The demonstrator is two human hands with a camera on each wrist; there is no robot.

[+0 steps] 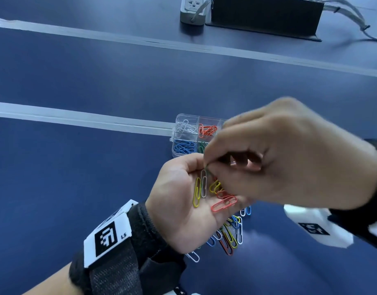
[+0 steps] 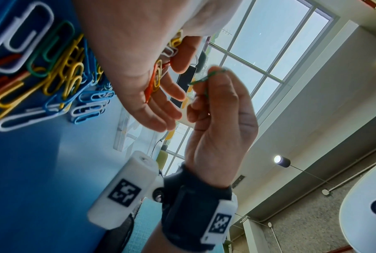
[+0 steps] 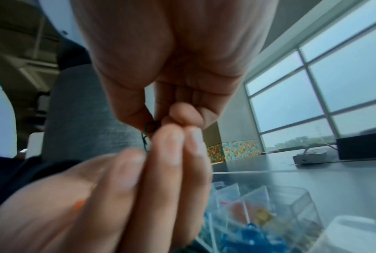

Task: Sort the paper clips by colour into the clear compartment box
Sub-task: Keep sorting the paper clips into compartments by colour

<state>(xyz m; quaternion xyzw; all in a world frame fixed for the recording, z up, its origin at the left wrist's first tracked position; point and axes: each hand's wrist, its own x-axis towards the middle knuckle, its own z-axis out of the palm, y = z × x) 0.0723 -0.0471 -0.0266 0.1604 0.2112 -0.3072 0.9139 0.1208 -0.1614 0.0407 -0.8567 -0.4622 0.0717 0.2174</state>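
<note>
My left hand [image 1: 181, 196] is palm up above the table, and several paper clips [image 1: 204, 188], yellow, white and red, lie loose in it. Over it my right hand [image 1: 209, 166] pinches a green paper clip [image 2: 204, 80] between thumb and fingertips, also visible as a small green loop [image 3: 151, 126] in the right wrist view. Just beyond the hands stands the clear compartment box [image 1: 176, 124], partly hidden by the right hand. Its visible compartments hold white clips [image 1: 185, 126], red clips [image 1: 207, 130], blue clips [image 1: 183, 147] and green clips [image 1: 202, 146].
A loose pile of mixed-colour clips [image 1: 231, 233] lies on the blue table under my left hand, with a stray white clip [image 1: 193, 256] nearer me. A power strip [image 1: 193, 9] and a black box [image 1: 266, 15] stand at the far edge.
</note>
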